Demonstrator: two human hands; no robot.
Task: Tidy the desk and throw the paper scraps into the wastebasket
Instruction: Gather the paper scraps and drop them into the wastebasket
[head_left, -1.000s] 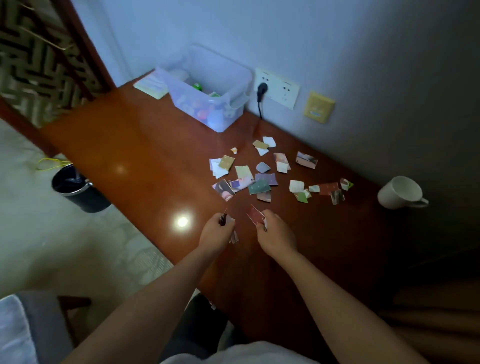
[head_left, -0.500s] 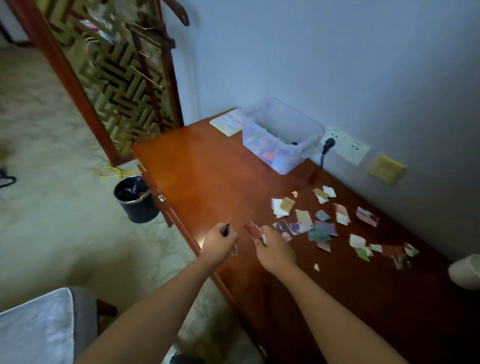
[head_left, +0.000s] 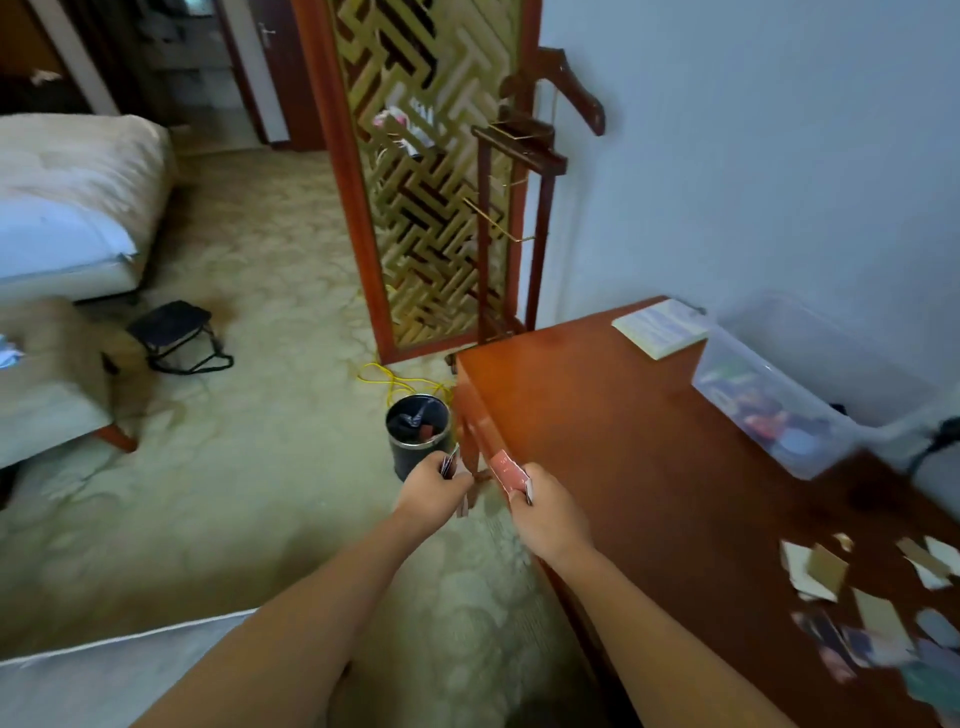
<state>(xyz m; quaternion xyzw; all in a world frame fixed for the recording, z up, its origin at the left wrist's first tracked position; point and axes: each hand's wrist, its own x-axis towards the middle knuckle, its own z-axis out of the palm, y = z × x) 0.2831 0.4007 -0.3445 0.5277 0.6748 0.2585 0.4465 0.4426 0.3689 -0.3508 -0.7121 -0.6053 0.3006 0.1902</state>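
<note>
The left hand (head_left: 434, 491) curls around a few small paper scraps (head_left: 450, 461), held over the carpet (head_left: 249, 467) just beside the round black wastebasket (head_left: 410, 460). The wastebasket stands on the floor at the corner of the glossy red-brown wooden desk (head_left: 623, 441). The right hand (head_left: 548, 512) pinches a red paper scrap (head_left: 508, 473) above the desk's edge. More torn multicoloured paper pieces (head_left: 826, 574) lie scattered further right on the desk, and a clear plastic storage box (head_left: 779, 410) sits by the wall.
</note>
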